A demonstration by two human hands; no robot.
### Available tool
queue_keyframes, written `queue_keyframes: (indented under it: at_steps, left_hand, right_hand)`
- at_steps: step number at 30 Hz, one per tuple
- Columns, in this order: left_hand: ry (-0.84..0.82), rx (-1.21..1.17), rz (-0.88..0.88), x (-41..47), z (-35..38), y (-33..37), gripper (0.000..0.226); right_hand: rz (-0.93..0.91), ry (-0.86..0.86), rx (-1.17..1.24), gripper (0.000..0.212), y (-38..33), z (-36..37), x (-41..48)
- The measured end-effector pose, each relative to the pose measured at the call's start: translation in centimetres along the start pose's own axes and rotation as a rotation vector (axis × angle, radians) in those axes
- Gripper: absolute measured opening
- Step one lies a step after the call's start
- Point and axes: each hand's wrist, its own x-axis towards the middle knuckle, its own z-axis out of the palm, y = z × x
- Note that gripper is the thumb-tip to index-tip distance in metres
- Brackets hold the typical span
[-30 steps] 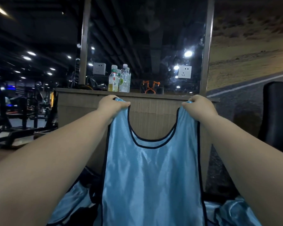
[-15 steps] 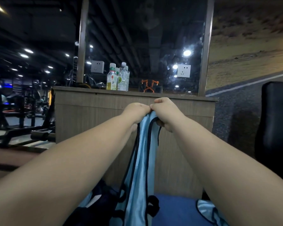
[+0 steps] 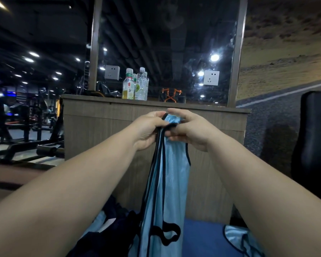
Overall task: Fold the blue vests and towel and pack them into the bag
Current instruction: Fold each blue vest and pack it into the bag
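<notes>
Since a second ago, your hands have come together, halving the blue vest lengthwise. Your left hand and right hand pinch its shoulder straps; it hangs before the wooden counter. A second vest lies unfolded below. Judged early: nothing looks packed.

Vest: light blue, black trim. Counter: brown woodgrain. Near bag: dark navy. Left bottle: yellow liquid, green cap.

text | none legible — bottle labels too small
</notes>
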Motion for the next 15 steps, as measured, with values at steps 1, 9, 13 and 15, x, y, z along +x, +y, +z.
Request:
queue_keyframes:
  at_steps: [1, 9, 13, 15]
  left_hand:
    - [-0.019, -0.014, -0.002, 0.0, -0.1, -0.2, 0.042]
    - [-0.063, -0.064, 0.014, -0.2, -0.2, -1.7, 0.069]
    - [-0.007, 0.115, 0.056, -0.4, -0.5, -2.8, 0.069]
    - [0.085, 0.283, 0.111, -0.6, -0.6, -3.5, 0.055]
  right_hand:
    - [-0.025, -0.023, -0.071, 0.051, 0.2, -0.1, 0.1]
    - [-0.128, 0.281, -0.428, 0.015, 1.4, 0.2, 1.4]
    - [-0.133, 0.400, -0.474, 0.012, 1.5, 0.5, 1.8]
    - [-0.125, 0.440, -0.536, 0.012, 1.4, 0.5, 1.9]
